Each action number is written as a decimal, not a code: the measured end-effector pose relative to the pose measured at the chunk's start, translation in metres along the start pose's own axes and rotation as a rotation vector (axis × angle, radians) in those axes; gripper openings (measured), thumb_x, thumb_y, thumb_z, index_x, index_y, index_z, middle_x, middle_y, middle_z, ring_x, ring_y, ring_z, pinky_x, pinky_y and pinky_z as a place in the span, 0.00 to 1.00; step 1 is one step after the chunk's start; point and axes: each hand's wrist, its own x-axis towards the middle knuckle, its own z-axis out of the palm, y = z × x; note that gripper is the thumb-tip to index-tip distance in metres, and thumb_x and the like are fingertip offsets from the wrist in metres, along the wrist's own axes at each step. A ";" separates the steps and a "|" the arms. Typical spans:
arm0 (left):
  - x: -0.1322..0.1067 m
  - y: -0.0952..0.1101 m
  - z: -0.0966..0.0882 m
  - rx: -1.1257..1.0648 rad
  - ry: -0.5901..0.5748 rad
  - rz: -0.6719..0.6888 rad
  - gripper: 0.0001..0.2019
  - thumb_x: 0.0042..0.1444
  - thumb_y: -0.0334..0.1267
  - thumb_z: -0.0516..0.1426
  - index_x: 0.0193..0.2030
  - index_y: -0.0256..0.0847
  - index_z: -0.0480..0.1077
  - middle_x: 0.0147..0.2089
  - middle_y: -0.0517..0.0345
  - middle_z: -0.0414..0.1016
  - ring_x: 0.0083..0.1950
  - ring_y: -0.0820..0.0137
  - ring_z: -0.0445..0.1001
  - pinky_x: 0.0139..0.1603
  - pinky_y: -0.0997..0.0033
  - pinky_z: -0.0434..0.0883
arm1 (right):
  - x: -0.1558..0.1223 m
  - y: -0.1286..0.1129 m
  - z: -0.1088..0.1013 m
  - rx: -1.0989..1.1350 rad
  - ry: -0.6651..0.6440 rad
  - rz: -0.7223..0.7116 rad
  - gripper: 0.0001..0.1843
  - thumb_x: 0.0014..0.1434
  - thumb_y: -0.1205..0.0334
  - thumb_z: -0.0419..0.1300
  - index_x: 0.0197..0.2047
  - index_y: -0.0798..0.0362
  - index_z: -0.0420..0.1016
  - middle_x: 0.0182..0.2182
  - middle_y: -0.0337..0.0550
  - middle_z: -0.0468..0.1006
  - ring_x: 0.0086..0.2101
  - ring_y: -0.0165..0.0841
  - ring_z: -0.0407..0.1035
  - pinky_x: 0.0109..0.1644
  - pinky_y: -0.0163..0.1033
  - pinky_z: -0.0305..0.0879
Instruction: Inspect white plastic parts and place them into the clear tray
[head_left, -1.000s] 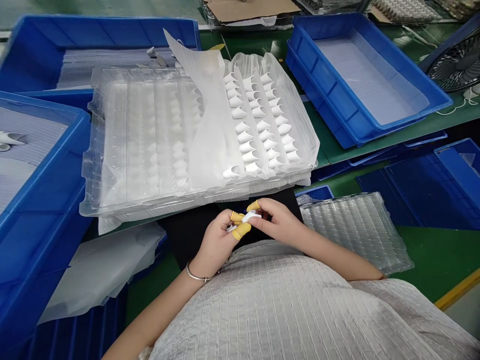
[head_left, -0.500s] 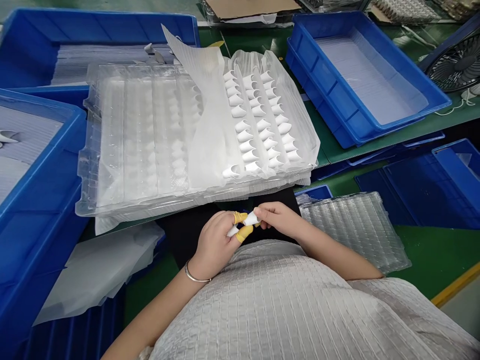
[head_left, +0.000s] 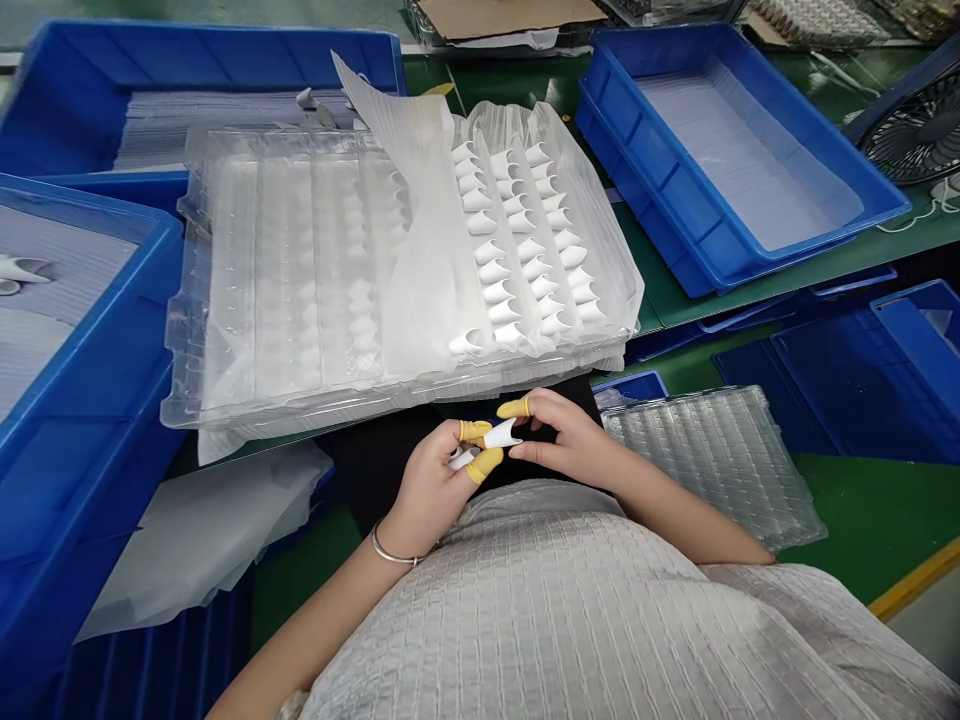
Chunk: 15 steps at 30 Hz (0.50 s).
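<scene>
Left hand (head_left: 435, 480) pinches small white curved plastic piece (head_left: 501, 433). Right hand (head_left: 574, 445) narrow at piece's end, grip unclear. Clear plastic blister tray (head_left: 225, 400) at green surface (head_left: 675, 300) near edge: right rows filled, rest film-covered.

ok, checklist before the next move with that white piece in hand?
1. White piece pinched in left hand: ok.
2. Right hand gripping it: cannot tell; index finger is lifted.
3. Yellow cots on the pinching fingertips: ok.
4. Sheet folded back on big tray, white rows exposed: ok.
5. Clear tray beside the right forearm uncovered: ok.
</scene>
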 end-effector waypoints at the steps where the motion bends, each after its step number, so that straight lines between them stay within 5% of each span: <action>1: 0.000 0.000 0.000 0.024 0.010 0.016 0.05 0.56 0.40 0.61 0.38 0.42 0.73 0.34 0.60 0.76 0.32 0.71 0.72 0.32 0.72 0.68 | 0.000 0.002 0.001 0.061 -0.005 0.039 0.19 0.58 0.54 0.66 0.50 0.51 0.73 0.40 0.44 0.73 0.39 0.35 0.67 0.41 0.40 0.65; 5: 0.000 -0.002 -0.001 0.160 0.011 0.111 0.07 0.56 0.41 0.61 0.41 0.43 0.75 0.36 0.57 0.77 0.36 0.67 0.74 0.37 0.68 0.70 | 0.003 0.010 0.008 0.320 -0.052 0.246 0.20 0.64 0.45 0.57 0.34 0.55 0.74 0.29 0.40 0.72 0.32 0.32 0.66 0.36 0.37 0.63; 8: 0.000 -0.002 -0.001 0.176 -0.005 0.116 0.07 0.56 0.41 0.61 0.40 0.43 0.75 0.35 0.57 0.77 0.36 0.66 0.74 0.37 0.67 0.70 | 0.005 0.010 0.010 0.432 -0.085 0.316 0.21 0.62 0.44 0.58 0.32 0.55 0.74 0.28 0.39 0.72 0.31 0.31 0.66 0.37 0.37 0.62; 15: 0.000 0.003 0.001 0.002 0.006 0.007 0.07 0.55 0.40 0.61 0.39 0.42 0.74 0.35 0.60 0.77 0.32 0.71 0.73 0.33 0.72 0.69 | 0.001 0.000 0.001 0.146 -0.011 0.068 0.13 0.57 0.56 0.67 0.44 0.51 0.75 0.38 0.42 0.73 0.36 0.33 0.66 0.40 0.39 0.65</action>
